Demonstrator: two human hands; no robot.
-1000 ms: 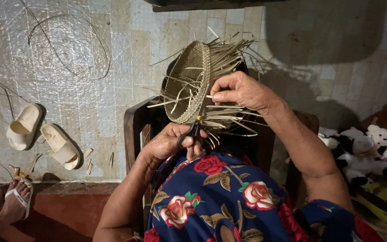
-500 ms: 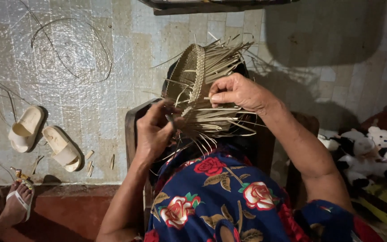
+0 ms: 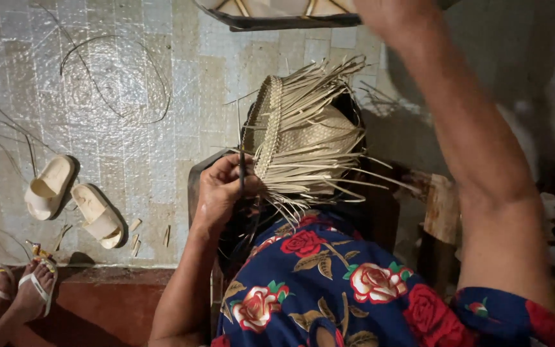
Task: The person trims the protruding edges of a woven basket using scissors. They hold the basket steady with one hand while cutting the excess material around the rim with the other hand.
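Left hand [image 3: 223,193] grips upright woven hat [image 3: 303,144], strands pointing right.

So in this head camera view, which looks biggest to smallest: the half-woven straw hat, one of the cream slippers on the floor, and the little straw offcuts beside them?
1. Half-woven straw hat, held at its edge by the left hand; it is nearer the camera, which adds to its size.
2. Cream slipper; its twin looks about equal.
3. Straw offcuts, clearly smallest.

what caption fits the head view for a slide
Left hand grips a half-woven straw hat over a floral lap; right hand raised.
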